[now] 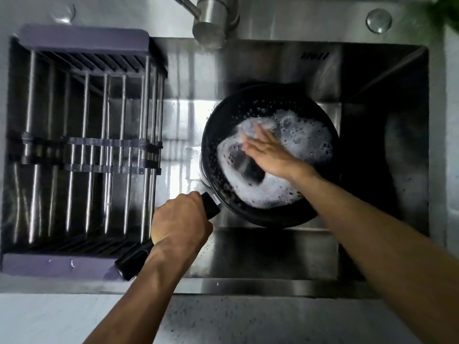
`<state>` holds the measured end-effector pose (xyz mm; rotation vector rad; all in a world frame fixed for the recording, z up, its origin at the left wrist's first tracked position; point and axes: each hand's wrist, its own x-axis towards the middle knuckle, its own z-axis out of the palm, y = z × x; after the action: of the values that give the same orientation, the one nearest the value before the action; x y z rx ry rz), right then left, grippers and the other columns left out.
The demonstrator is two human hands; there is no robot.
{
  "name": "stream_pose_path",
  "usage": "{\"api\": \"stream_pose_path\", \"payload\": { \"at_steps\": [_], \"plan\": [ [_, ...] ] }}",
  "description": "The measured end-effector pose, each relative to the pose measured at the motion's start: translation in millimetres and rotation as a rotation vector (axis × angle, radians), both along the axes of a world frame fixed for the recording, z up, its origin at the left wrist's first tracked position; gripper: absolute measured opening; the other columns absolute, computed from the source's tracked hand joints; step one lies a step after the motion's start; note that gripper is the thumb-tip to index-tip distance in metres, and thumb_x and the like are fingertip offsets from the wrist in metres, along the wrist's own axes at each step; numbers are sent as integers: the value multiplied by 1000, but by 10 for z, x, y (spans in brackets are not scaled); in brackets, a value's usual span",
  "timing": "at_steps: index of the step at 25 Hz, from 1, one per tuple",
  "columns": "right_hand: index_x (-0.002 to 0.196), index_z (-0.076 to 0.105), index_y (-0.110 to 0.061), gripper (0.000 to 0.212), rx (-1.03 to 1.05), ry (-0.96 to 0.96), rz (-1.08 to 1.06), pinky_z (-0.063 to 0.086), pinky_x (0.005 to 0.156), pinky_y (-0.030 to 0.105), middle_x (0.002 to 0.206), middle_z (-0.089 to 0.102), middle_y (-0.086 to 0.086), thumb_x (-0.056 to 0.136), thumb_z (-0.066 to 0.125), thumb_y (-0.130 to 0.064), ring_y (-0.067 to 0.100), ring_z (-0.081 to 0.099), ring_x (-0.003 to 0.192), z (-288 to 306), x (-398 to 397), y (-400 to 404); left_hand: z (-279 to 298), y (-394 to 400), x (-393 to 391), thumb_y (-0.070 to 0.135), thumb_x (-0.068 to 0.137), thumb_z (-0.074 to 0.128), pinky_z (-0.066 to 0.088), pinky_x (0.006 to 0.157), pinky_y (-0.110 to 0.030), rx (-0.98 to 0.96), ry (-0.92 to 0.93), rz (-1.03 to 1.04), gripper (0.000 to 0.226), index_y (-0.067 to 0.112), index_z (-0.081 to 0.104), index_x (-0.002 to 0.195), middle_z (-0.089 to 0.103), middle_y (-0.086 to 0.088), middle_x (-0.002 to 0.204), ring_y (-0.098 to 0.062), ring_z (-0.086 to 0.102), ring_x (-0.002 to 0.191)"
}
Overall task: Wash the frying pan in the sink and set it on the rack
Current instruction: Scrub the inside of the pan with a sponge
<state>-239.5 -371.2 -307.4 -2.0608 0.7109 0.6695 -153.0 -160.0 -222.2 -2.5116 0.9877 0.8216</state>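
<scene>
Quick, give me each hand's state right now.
Left hand: grips the frying pan handle.
Right hand: open, fingers straight, pressing a dark sponge in the soapy frying pan.

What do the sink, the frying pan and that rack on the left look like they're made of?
Sink: brushed stainless steel, judging by its grey streaky reflections. Frying pan: matte black, probably coated metal; its handle looks like black plastic. Rack: shiny metal rods in a dull purple-grey frame, likely plastic.

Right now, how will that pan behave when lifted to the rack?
Probably slippery: foam coats the inside of the pan. Likely to tip toward the bowl, since the left hand grips only the handle. It looks rigid, so it shouldn't flex.
</scene>
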Motion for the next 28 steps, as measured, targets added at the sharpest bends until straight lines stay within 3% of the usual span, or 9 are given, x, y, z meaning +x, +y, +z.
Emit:
{"api": "stream_pose_path", "payload": {
  "at_steps": [3, 6, 9, 12, 15, 18, 21, 23, 28],
  "plan": [
    [156, 16, -40, 56, -46, 190, 13, -10, 118, 46, 165, -17, -8, 103, 18, -59, 21, -17, 151, 29, -594, 41, 43, 1, 17, 25, 75, 64, 35, 58, -28, -6, -16, -11, 30, 19, 58, 104, 65, -3, 88, -23, 57, 70],
    [153, 16, -48, 64, 314, 165, 57, -7, 120, 35, 165, 0, -20, 94, 14, -74, -1, -8, 146, 175, -772, 633, 59, -13, -7, 25, 76, 64, 34, 57, -29, -20, -24, -29, 29, 17, 57, 103, 64, -3, 86, -22, 49, 65],
    [155, 21, -40, 68, 152, 213, 82, -1, 111, 22, 165, 6, -14, 95, 11, -72, 1, 0, 147, 262, -871, 610, 55, 0, -7, 24, 76, 66, 35, 58, -29, 7, 0, 17, 31, 17, 57, 105, 63, -4, 87, -24, 55, 71],
    [152, 23, -44, 77, 243, 207, 49, 8, 111, 21, 162, 18, -16, 86, 11, -81, 3, 13, 148, 424, -1095, 582, 56, -30, -12, 21, 75, 66, 35, 58, -30, -5, -2, 27, 30, 16, 57, 104, 52, -2, 74, -22, 47, 66],
    [153, 28, -40, 63, 31, 252, 180, 8, 121, 31, 165, 14, -12, 98, 13, -67, 15, 9, 152, 447, -1051, 558, 78, -22, -25, 21, 76, 66, 36, 58, -30, -3, 0, 27, 30, 16, 58, 104, 58, -3, 78, -22, 49, 67],
    [153, 29, -41, 66, 120, 192, 143, 10, 118, 26, 163, 21, -15, 95, 14, -69, 9, 14, 150, 461, -1096, 531, 61, -32, -24, 20, 76, 64, 37, 58, -30, -2, -16, 2, 29, 16, 58, 104, 63, -5, 84, -23, 49, 66],
    [152, 33, -38, 60, -23, 236, 242, 10, 122, 34, 165, 18, -10, 100, 15, -62, 12, 12, 152, 447, -1147, 527, 76, -15, -22, 20, 75, 66, 37, 58, -30, -8, -12, 5, 29, 15, 59, 103, 64, -6, 83, -24, 56, 69],
    [148, 39, -37, 56, 29, 200, 216, 15, 116, 27, 163, 24, -11, 101, 19, -60, 13, 18, 150, 479, -1107, 421, 48, -19, 1, 21, 74, 66, 37, 58, -30, -4, -28, 4, 29, 16, 59, 102, 64, -6, 83, -24, 53, 66],
    [143, 48, -27, 65, -67, 212, 373, 28, 116, 40, 159, 33, -5, 98, 12, -57, 21, 33, 145, 611, -1177, 305, 40, 5, -20, 23, 75, 65, 36, 58, -29, 3, -19, 5, 29, 18, 57, 102, 64, -5, 84, -24, 56, 69]
  ]
}}
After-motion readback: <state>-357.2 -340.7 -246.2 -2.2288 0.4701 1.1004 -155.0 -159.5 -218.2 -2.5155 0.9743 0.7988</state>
